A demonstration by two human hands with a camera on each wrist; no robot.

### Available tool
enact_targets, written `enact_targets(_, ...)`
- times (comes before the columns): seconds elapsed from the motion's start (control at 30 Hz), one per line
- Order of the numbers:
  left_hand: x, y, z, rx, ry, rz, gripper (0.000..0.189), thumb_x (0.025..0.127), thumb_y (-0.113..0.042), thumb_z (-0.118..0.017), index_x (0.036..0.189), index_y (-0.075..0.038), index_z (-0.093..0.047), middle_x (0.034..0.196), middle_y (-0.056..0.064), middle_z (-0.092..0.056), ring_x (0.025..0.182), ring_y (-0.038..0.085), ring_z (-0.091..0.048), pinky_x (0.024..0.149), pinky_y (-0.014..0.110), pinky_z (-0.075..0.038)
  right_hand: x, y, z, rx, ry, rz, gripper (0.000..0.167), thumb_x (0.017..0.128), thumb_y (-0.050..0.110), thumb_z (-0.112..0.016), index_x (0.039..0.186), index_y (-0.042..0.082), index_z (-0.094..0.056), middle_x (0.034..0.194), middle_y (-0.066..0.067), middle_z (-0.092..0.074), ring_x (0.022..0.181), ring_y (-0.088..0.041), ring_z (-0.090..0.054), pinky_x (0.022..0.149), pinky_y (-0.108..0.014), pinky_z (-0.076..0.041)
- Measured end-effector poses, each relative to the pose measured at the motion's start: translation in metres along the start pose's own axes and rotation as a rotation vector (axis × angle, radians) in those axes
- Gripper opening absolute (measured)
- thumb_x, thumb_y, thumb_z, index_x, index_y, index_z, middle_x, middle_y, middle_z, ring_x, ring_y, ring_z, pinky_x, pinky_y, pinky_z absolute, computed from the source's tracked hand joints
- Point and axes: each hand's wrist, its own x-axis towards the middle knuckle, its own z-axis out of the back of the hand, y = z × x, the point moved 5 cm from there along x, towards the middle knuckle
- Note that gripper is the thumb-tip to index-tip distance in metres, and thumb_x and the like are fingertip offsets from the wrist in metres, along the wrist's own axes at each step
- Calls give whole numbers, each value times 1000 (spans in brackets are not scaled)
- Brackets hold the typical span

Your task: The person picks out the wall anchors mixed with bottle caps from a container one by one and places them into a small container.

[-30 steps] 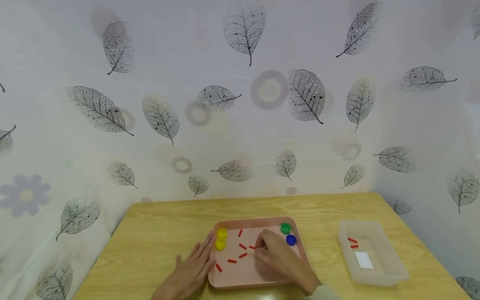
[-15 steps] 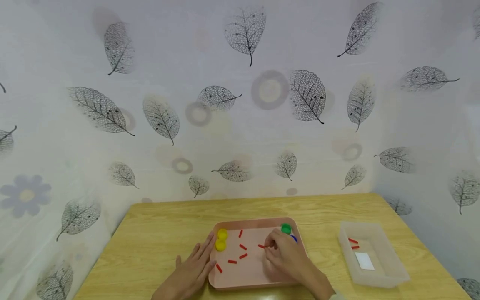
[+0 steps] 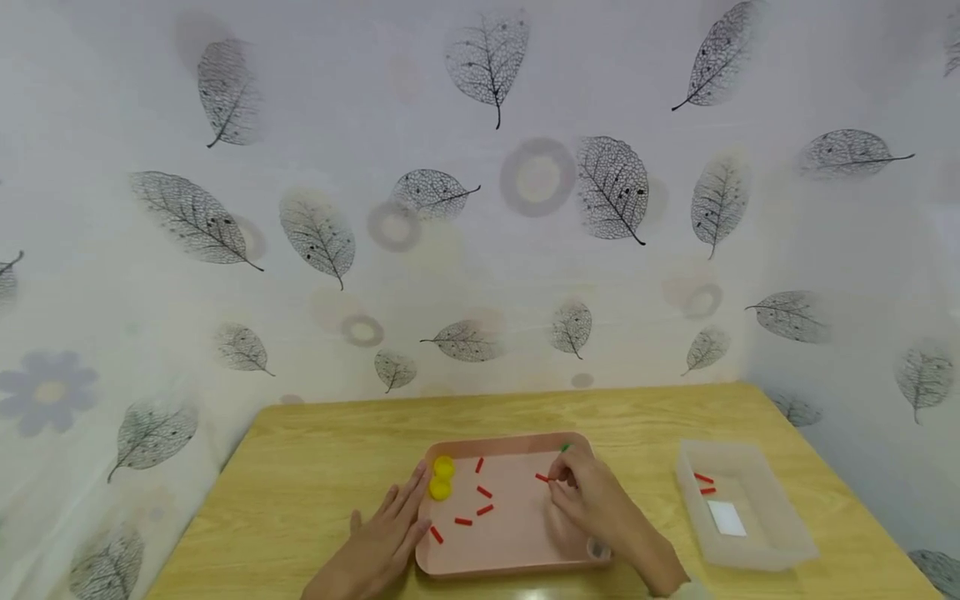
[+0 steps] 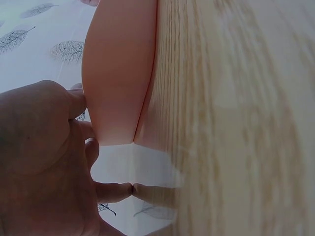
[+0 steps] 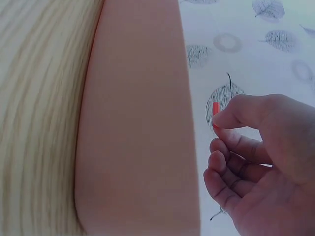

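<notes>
In the head view my right hand [image 3: 603, 504] is over the right part of a pink tray [image 3: 517, 546]. Between its thumb and index finger it pinches a short red stick [image 3: 542, 477], whose end also shows as a red stick [image 5: 215, 109] in the right wrist view. My left hand [image 3: 375, 537] rests along the tray's left edge with its fingers straight. Several red sticks [image 3: 485, 509] lie scattered on the tray's left half. Two yellow discs [image 3: 441, 487] sit at its upper left. Only a sliver of a green disc [image 3: 566, 447] shows past my right hand.
To the right of the tray stands a translucent plastic box [image 3: 783, 558] with two red sticks [image 3: 707, 492] and a white rectangular piece [image 3: 727, 518] in it. A small clear round thing [image 3: 597, 548] is at the tray's lower right corner. Beneath lies a wood-grain table [image 3: 322, 442].
My right hand has moved rightward and slightly away with the red stick, now covering the blue disc and most of the green one. The clear round thing has come into view. My left hand stays put.
</notes>
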Motion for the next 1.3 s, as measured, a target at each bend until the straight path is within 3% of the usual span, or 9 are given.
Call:
enact_targets(0.27,-1,0,2,-2,6,15,66,109,-57,-29,167,-28,-13,172,-9,-10,151,39,-27,98,90,-10,1,-15,8,0,9,-123,26,83,-8,-75,91,12,-61,79,8,-54,68,-11,-54,57,-22,-49)
enact_targets(0.47,-1,0,1,-5,0,9,65,110,-55,-30,167,-26,-14,172,-8,-11,151,41,-28,97,90,-10,-2,-16,21,-68,-75,-72,29,77,-12,-78,85,11,-63,80,4,-56,69,-12,-57,57,-26,-53)
enact_targets(0.7,-2,0,2,-13,-9,-2,65,110,-55,-30,167,-28,-14,172,-10,-10,151,40,-27,97,91,-10,-4,-25,36,-108,-73,-165,27,79,-9,-80,85,11,-63,83,7,-57,77,-10,-59,67,-27,-56)
enact_targets(0.93,-2,1,2,-8,-6,0,65,110,-55,-30,167,-27,-14,172,-9,-10,151,40,-27,97,91,-10,-7,-35,54,-177,-115,-183,21,81,-5,-79,85,10,-65,81,7,-57,73,-13,-56,64,-28,-53)
enact_targets(1.3,-3,1,2,-15,-12,-8,64,110,-54,-30,167,-27,-14,172,-9,-10,151,40,-27,97,90,-10,-16,-48,78,-253,-190,-154,25,77,-9,-79,85,11,-66,79,7,-56,70,-14,-54,60,-29,-50)
